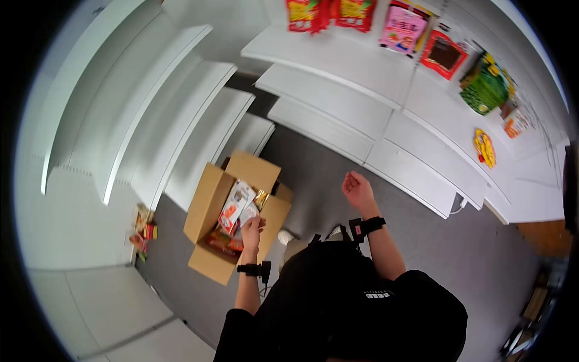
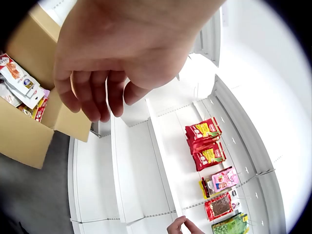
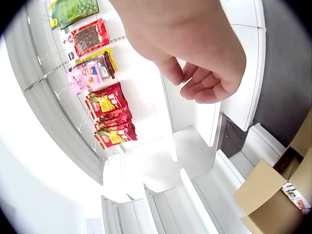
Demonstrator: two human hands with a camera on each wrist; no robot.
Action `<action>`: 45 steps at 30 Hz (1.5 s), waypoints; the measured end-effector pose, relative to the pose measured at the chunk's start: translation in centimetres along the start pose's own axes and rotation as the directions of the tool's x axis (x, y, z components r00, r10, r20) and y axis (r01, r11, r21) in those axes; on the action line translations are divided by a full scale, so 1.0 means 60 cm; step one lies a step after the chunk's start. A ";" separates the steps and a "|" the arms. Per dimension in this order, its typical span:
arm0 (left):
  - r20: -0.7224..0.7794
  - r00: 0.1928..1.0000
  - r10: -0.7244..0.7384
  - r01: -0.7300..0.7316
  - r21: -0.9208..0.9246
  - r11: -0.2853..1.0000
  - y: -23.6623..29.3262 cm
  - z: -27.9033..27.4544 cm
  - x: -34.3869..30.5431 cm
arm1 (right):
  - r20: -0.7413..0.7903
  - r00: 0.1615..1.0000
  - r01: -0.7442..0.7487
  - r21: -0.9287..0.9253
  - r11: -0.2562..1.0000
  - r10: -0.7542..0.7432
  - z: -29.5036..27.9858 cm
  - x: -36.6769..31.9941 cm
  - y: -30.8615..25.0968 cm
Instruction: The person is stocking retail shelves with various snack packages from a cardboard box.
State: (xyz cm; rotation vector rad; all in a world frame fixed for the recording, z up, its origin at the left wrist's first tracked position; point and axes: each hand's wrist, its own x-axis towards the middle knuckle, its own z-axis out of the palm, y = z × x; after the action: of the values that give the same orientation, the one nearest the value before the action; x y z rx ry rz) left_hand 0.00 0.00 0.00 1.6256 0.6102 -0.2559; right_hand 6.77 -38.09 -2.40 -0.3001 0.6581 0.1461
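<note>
In the head view an open cardboard box (image 1: 202, 208) with snack packets (image 1: 236, 205) inside stands on the floor. My left hand (image 1: 251, 234) is over the box's near side; in the left wrist view the same hand (image 2: 114, 53) has loosely bent fingers and nothing in them, with the box (image 2: 29, 131) beside it. My right hand (image 1: 359, 190) hangs over the floor to the right of the box; in the right wrist view that hand (image 3: 195, 53) is empty, its fingers loosely curled.
White shelves (image 1: 338, 60) run along the far wall, bearing red bags (image 1: 304, 15), a pink bag (image 1: 401, 29) and a green bag (image 1: 485, 87). More white shelving (image 1: 199, 102) stands at the left. Small packets (image 1: 145, 223) lie left of the box.
</note>
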 end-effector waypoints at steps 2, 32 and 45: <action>-0.021 1.000 -0.007 0.007 -0.014 1.000 -0.011 0.007 -0.040 | -0.023 0.999 -0.029 -0.016 0.999 0.028 0.003 -0.020 -0.009; 0.038 0.779 -0.626 0.574 -0.446 0.687 -0.356 -0.365 0.290 | -0.290 0.905 -0.401 -0.338 0.852 0.311 0.130 0.086 0.467; -0.008 0.769 -0.639 0.417 -0.750 0.512 -0.425 -0.331 0.397 | -0.542 0.708 -0.692 -0.406 0.596 0.453 0.041 0.219 0.591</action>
State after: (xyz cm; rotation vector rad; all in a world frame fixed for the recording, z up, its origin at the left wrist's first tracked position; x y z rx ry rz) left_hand 2.85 25.94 -30.50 0.6515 1.2753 -0.1911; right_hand 10.41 -3.22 -16.79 -0.7227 1.0963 0.9840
